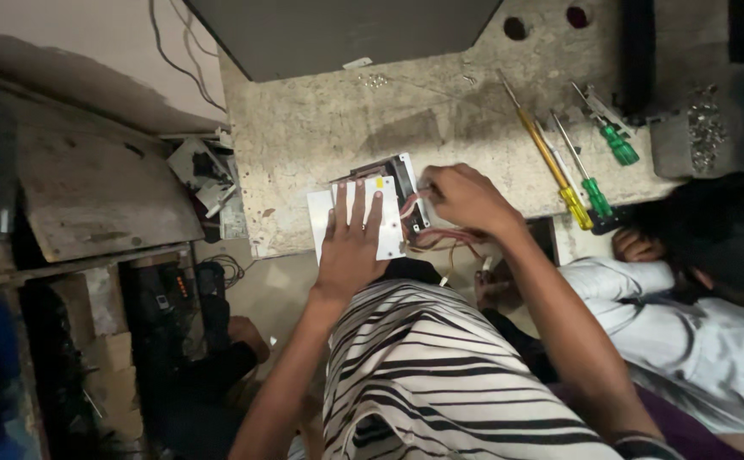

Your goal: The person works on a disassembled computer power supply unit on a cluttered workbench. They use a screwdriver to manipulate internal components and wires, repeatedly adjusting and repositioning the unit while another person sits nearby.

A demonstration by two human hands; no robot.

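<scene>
Striped cloth (440, 383) of the person's own shirt filled the near foreground, and both bare forearms were extended from it toward the white panel (351, 223) at the near edge of the workbench (321, 128). That panel was pinned flat under the left hand (351, 243), whose palm was pressed down and whose fingers were spread open across the white face. Just beyond the fingertips, a darker open housing (393, 175) with small parts inside was seen, touching or joined to the panel. At its right side, the right hand (466, 198) was closed in a pinch on the reddish wires (427, 232), which were looped out from the housing and hung over the bench edge beneath that hand.

The step in hand was judged to be the working of the wiring at the housing while the panel was steadied. A fine, controlled pull or push at the wire ends was judged to be called for, with the left hand's pressure kept firm so that the panel would not be slid off the edge.

Farther to the right of the right hand, a yellow-handled screwdriver (551, 166) and two green-handled screwdrivers (606, 136) were laid on the bench, well apart from the panel. Beyond them a grey tray of small metal parts (709, 123) was set. Below the tools, another person in a pale shirt (687, 332) was seated close by.
</scene>
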